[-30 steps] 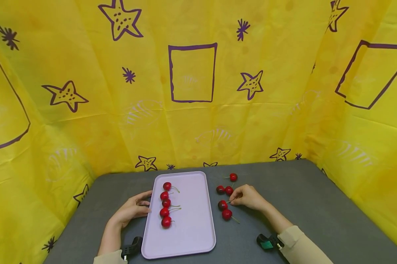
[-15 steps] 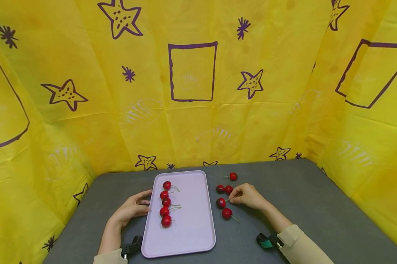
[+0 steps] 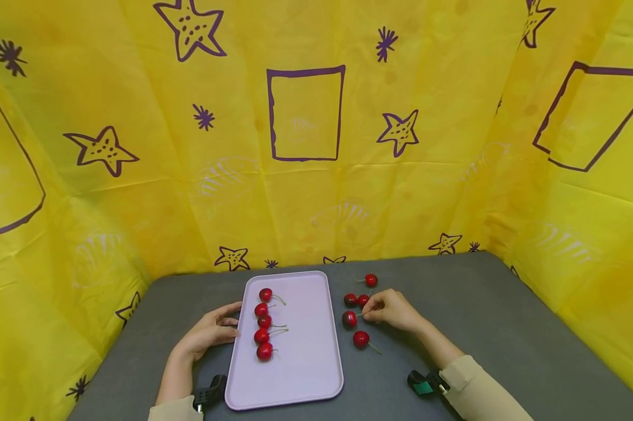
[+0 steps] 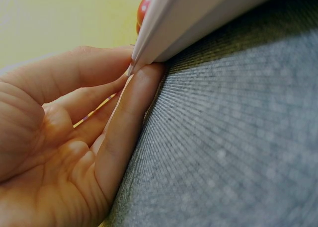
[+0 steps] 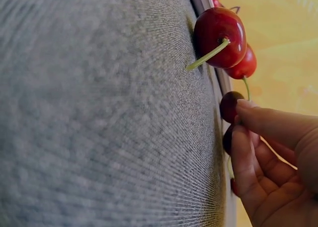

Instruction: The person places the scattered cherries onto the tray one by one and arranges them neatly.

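Observation:
A pale lilac tray (image 3: 306, 351) lies on the grey table with several red cherries (image 3: 264, 351) in a column down its left half. My left hand (image 3: 208, 334) rests beside its left edge, thumb and fingertips touching the rim (image 4: 144, 48). To the right of the tray, my right hand (image 3: 392, 310) pinches the stem of a red cherry (image 3: 350, 319) between thumb and fingers. That cherry (image 5: 243, 63) hangs from its green stem in the right wrist view, partly hidden behind a nearer cherry (image 5: 221, 37). Two darker cherries (image 5: 231, 107) sit right by the fingertips.
Loose cherries lie right of the tray: one (image 3: 361, 339) nearer me, a touching pair (image 3: 350, 300) beyond the held one, and another (image 3: 371, 280) farthest back. A yellow patterned cloth (image 3: 306, 204) closes off the back and sides of the grey table (image 3: 480, 327).
The pinched cherry has shifted slightly left and away from me, parting from the nearer loose cherry. My right hand moved a little with it. The left hand stays at the tray.

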{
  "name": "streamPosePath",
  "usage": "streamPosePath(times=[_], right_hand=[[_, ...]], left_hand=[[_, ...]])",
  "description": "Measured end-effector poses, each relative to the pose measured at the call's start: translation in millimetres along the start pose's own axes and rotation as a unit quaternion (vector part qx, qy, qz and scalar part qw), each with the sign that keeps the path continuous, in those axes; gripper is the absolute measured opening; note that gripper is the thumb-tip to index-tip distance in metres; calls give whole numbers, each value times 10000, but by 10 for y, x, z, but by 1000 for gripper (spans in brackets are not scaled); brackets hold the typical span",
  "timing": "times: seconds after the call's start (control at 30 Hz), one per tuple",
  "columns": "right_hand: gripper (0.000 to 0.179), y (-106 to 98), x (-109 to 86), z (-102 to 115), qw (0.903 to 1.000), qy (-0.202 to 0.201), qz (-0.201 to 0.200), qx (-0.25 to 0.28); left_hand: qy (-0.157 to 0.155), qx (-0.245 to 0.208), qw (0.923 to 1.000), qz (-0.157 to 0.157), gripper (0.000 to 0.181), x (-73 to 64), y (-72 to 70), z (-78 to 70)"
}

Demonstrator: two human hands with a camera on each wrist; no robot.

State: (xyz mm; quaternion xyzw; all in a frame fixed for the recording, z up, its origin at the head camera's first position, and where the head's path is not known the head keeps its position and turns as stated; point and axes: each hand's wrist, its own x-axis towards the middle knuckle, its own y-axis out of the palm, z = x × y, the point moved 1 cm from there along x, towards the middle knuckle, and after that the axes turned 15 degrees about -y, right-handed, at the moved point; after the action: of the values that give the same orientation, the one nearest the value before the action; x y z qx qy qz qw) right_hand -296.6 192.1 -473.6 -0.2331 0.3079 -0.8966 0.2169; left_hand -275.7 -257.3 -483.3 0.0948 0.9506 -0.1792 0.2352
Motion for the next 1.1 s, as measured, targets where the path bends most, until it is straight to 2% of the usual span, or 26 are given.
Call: streamPosePath(times=[0.33, 0.63, 0.97, 1.1], right_hand=[[9, 18, 55, 34, 10000, 18, -67, 34], [7, 38, 114, 156, 9999, 86, -145, 11], [6, 85, 264, 244, 9995, 92, -262, 135], [5, 108, 329, 267, 9997, 36, -247, 82]], left_hand=[[55, 43, 10000, 61, 78, -3, -14, 4], [88, 56, 9999, 117, 78, -15, -10, 2], [95, 40, 9998, 157, 79, -2, -15, -1], [207, 23, 9992, 327, 79, 11, -24, 16]])
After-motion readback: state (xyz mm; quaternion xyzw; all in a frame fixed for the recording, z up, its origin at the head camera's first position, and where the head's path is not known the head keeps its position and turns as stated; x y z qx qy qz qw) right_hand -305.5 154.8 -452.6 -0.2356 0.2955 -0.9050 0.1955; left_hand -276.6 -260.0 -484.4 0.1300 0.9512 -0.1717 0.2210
